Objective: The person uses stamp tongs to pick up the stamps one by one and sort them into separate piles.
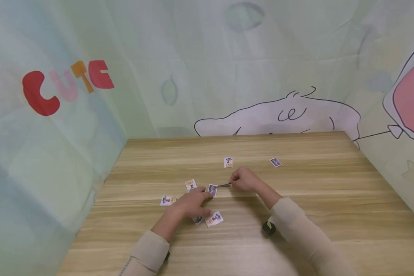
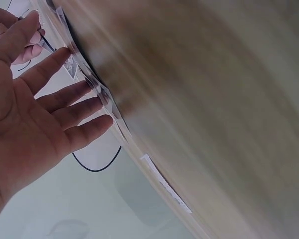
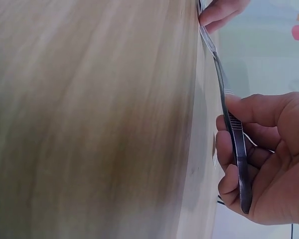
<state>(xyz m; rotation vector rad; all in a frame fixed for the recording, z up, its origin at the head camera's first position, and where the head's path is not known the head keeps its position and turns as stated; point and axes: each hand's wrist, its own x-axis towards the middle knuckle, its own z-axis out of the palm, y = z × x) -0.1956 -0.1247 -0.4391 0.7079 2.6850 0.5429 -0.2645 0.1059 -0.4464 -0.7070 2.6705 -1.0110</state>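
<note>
My right hand [image 1: 245,179] holds a pair of dark metal tweezers [image 3: 243,179] between thumb and curled fingers. Their tips point left and reach the edge of a small dark-purple picture card [image 1: 212,191] with a white border. Spread out, my left hand [image 1: 190,204] has its fingertips down at the cards, with the index finger at that card's lower left. Around it lie an orange-and-white card [image 1: 190,184], another card [image 1: 167,200] to the left, and two overlapping cards [image 1: 215,219] below, one partly hidden. Whether the tweezers grip the card cannot be made out.
Farther back on the wooden table [image 1: 314,184] lie an upright orange-and-white card [image 1: 228,162] and a tilted purple card [image 1: 276,162]. Beside the right sleeve is a small black item [image 1: 269,228] with a yellow mark. A printed cloth [image 1: 193,69] hangs behind the table.
</note>
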